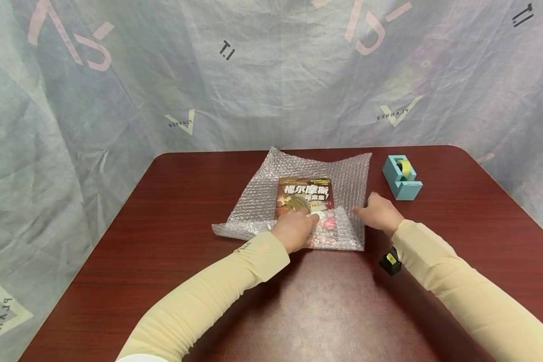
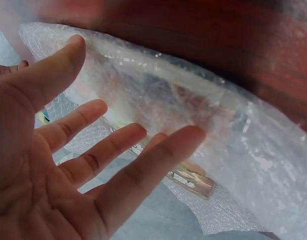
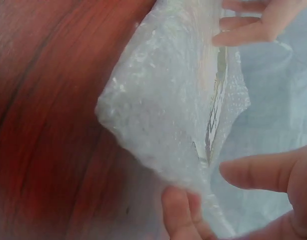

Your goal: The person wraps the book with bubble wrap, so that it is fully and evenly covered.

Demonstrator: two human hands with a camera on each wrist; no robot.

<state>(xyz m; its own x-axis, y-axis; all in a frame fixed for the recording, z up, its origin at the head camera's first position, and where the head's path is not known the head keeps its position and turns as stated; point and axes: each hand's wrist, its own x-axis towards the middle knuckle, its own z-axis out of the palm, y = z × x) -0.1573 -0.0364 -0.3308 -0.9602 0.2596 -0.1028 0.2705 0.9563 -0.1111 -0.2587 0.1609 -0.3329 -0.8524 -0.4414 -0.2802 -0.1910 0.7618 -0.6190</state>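
Observation:
A book with a dark cover lies on a sheet of bubble wrap on the red-brown table. The wrap's near edge is folded up over the book's lower part. My left hand lies on that folded flap, and in the left wrist view this hand has straight, spread fingers over the bubble wrap. At the sheet's right edge, my right hand holds the flap. The right wrist view shows its thumb and a finger pinching the bubble wrap at its corner.
A teal tape dispenser stands to the right of the sheet, near the table's far right. A pale printed cloth hangs behind and around the table. Bare tabletop lies to the left and in front of the sheet.

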